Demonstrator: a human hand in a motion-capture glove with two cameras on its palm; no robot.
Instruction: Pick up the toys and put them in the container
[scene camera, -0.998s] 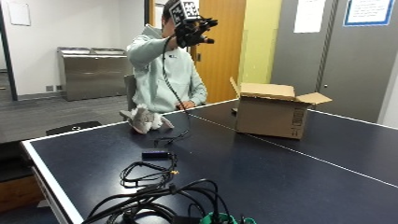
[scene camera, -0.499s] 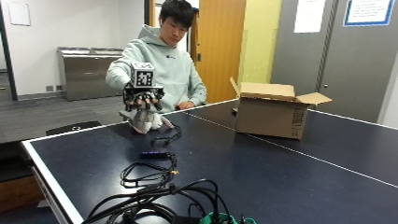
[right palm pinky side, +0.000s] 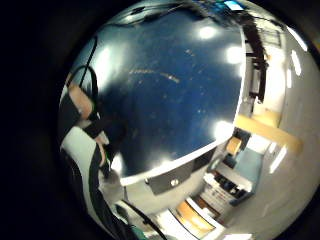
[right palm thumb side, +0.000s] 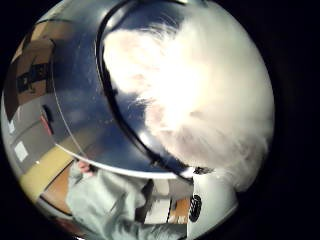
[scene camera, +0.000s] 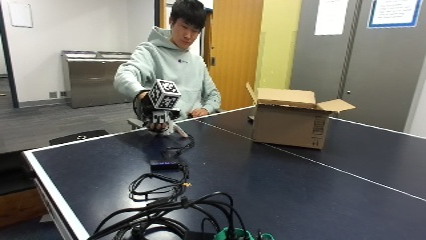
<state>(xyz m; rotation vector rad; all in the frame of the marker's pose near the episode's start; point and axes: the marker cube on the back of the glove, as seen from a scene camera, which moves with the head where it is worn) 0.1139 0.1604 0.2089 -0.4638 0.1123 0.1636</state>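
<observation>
A white fluffy plush toy (scene camera: 177, 131) lies on the dark blue table (scene camera: 299, 190) near its far left edge, in front of the person. My gloved right hand (scene camera: 154, 116) is down on top of it, fingers curled over it and hiding most of it. White fur of the toy (right palm thumb side: 200, 100) fills much of the thumb side palm view. The open cardboard box (scene camera: 289, 117) stands on the table well to the right of the hand, flaps up.
A small black device (scene camera: 163, 164) and a tangle of black cables (scene camera: 166, 200) lie on the table between the toy and the near edge. The person's bare left hand (scene camera: 198, 113) rests at the far table edge. Bare table (right palm pinky side: 170, 90) shows below the palm.
The gloved hand came down from head height to just above the toy, and now sits on it. The toy and the box have stayed in place.
</observation>
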